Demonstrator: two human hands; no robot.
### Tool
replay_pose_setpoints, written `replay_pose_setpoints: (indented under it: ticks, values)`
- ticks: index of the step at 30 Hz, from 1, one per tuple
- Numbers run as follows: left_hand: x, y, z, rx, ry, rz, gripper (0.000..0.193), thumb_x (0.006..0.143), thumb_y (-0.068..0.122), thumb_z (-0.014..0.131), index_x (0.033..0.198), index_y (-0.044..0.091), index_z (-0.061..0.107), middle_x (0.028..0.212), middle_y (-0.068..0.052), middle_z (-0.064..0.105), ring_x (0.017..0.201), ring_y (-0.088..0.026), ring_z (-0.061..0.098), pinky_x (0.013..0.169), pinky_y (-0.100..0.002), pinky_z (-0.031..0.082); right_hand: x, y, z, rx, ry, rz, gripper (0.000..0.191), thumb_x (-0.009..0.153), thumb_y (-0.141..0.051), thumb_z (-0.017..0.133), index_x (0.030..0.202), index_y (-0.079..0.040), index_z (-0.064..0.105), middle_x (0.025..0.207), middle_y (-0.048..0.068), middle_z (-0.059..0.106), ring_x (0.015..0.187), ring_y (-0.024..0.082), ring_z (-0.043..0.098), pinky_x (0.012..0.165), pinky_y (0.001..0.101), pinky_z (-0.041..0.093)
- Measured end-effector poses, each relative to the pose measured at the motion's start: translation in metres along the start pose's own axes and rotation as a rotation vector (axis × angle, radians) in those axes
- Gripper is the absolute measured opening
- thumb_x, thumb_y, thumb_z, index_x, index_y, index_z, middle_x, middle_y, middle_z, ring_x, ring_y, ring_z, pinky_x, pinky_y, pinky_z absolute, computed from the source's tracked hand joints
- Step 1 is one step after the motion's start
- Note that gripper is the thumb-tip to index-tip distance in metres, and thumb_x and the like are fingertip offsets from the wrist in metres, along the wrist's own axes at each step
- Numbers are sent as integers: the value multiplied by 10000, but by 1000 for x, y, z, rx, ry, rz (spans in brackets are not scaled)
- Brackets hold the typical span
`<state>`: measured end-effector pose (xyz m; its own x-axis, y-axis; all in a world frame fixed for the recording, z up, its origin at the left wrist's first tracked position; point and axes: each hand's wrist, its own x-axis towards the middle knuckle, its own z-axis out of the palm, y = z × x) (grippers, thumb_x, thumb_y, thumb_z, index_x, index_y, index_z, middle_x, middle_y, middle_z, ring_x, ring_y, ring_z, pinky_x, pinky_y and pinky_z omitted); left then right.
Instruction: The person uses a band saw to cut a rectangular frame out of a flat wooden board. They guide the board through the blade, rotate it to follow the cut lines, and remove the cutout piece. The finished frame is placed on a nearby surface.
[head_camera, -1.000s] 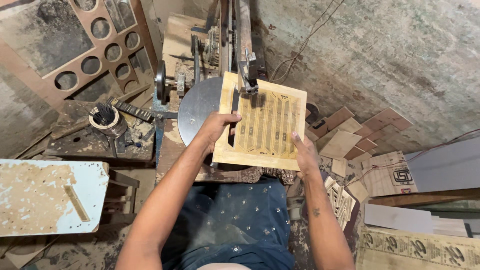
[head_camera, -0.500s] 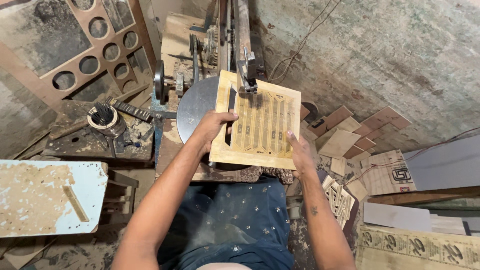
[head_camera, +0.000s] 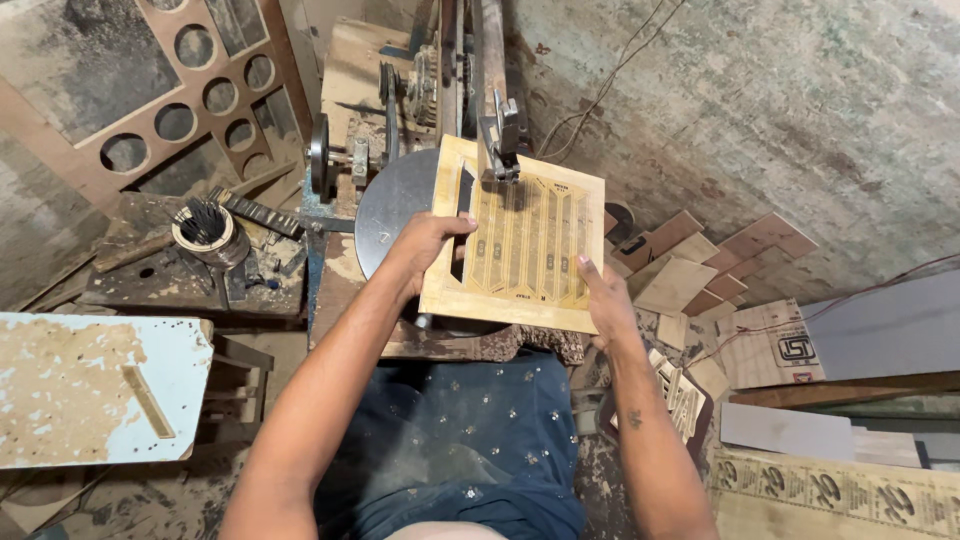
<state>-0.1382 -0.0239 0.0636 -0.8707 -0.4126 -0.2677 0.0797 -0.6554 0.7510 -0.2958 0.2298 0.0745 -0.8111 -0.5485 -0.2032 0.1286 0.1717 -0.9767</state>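
The thin pale wooden panel with a printed pattern lies flat on the round grey metal saw table, under the blade clamp. The left hand presses its left edge, the right hand grips its near right corner. One long slot looks cut; most of the pattern remains. Offcuts crowd the right side.

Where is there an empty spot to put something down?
The pale blue board at the left is mostly bare, beside a wooden strip. The panel under both hands covers the saw table; wood offcuts crowd the right.
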Motion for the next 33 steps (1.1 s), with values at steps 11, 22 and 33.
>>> replay_pose_setpoints:
  ticks: [11,22,33]
  values:
    - [2,0,-7,-196,-139,-111,215,917,199,669,983,-6,664,751,-66,650,549,-144,615,515,-281,539,-7,-7,11,-279,108,213,562,1034,-477,566,1064,62,726,798,103,635,592,184,501,512,363,360]
    - [-17,-1,-22,535,236,86,340,945,256,607,1021,-43,750,767,-135,760,580,-179,724,572,-331,593,-9,23,4,-257,161,264,450,987,-428,626,1084,-3,737,811,90,674,607,170,517,523,367,386]
    - [-6,-18,7,1197,134,788,291,797,238,820,976,20,750,911,-147,736,894,-326,627,845,-445,478,1,40,19,-901,166,-145,503,982,-434,743,1204,17,731,922,170,749,826,205,710,758,302,523]
